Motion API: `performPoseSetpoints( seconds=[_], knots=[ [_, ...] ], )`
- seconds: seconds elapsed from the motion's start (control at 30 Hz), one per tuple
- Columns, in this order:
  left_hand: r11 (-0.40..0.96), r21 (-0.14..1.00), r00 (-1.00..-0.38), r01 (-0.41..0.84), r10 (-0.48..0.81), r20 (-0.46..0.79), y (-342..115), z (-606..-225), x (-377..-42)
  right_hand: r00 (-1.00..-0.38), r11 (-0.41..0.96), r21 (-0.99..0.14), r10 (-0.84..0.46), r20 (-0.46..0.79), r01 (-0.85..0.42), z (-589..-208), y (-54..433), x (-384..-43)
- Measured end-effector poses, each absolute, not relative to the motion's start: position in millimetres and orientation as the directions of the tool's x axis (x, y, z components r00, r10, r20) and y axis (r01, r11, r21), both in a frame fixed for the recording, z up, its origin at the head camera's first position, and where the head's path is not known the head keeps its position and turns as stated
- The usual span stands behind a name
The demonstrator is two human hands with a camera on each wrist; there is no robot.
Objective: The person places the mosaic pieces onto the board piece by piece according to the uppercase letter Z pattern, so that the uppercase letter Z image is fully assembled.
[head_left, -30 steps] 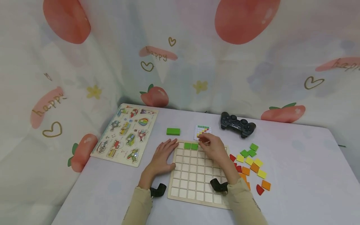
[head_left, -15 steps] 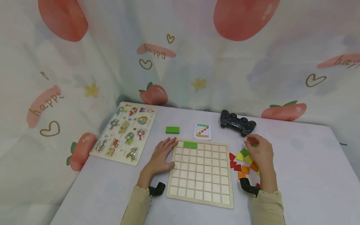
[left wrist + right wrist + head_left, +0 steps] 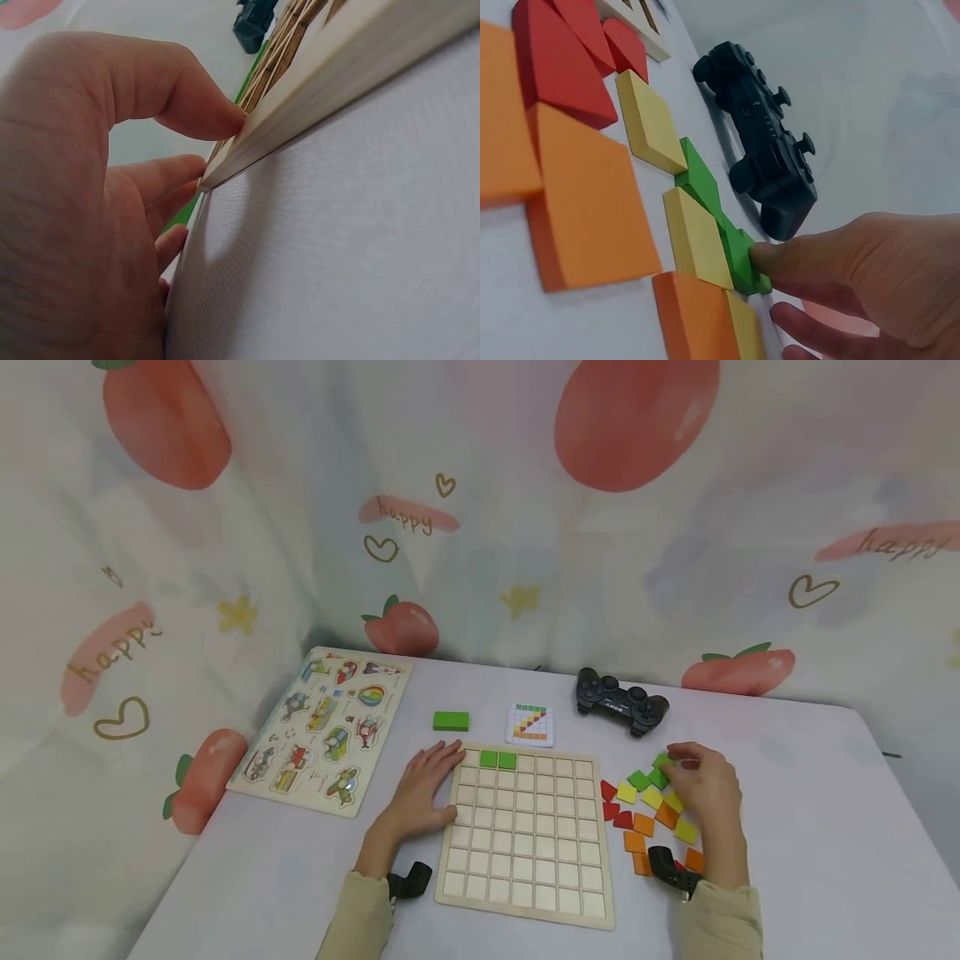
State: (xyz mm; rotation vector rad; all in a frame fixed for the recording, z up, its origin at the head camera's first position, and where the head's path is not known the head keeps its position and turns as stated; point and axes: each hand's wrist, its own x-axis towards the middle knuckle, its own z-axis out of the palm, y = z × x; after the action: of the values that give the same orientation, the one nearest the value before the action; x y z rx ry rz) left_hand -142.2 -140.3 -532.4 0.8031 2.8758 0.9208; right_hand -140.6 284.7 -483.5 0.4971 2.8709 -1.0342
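A wooden grid board (image 3: 525, 916) lies on the table, with two green square tiles (image 3: 498, 761) in its far row of cells. My left hand (image 3: 417, 795) rests along the board's left side, fingers spread. In the left wrist view its thumb (image 3: 202, 105) presses on the board's wooden rim (image 3: 300, 101). At the loose tiles on the right, my right hand (image 3: 707, 787) pinches a green square tile (image 3: 661, 761) between thumb and finger. That tile still lies among other green ones (image 3: 639, 779); the right wrist view shows the thumb on it, the index finger mostly hidden.
Yellow (image 3: 627, 792), orange (image 3: 643, 825) and red (image 3: 623, 819) tiles lie right of the board. Behind it are a pattern card (image 3: 530, 725), a green block (image 3: 451, 721) and a black game controller (image 3: 622, 702). A picture puzzle board (image 3: 320, 732) lies at left.
My right hand has moved from above the board's far row to the green tiles on the right, then settled lower onto them. My left hand stays at the board's edge.
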Motion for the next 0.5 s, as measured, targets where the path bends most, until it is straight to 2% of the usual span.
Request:
performPoseSetpoints(
  seconds=[0.27, 0.5],
  knots=[
    [0.694, 0.553, -0.870, 0.461, 0.476, 0.127, -140.7, -527.2, -142.2, -0.959, 0.732, -0.626, 0.258, -0.113, 0.270, -474.9, 286.3, -141.9],
    [0.690, 0.556, -0.868, 0.462, 0.480, 0.125, -141.3, -533.5, -141.2, -0.955, 0.727, -0.623, 0.172, -0.242, 0.289, -472.9, 291.6, -135.8]
  ],
)
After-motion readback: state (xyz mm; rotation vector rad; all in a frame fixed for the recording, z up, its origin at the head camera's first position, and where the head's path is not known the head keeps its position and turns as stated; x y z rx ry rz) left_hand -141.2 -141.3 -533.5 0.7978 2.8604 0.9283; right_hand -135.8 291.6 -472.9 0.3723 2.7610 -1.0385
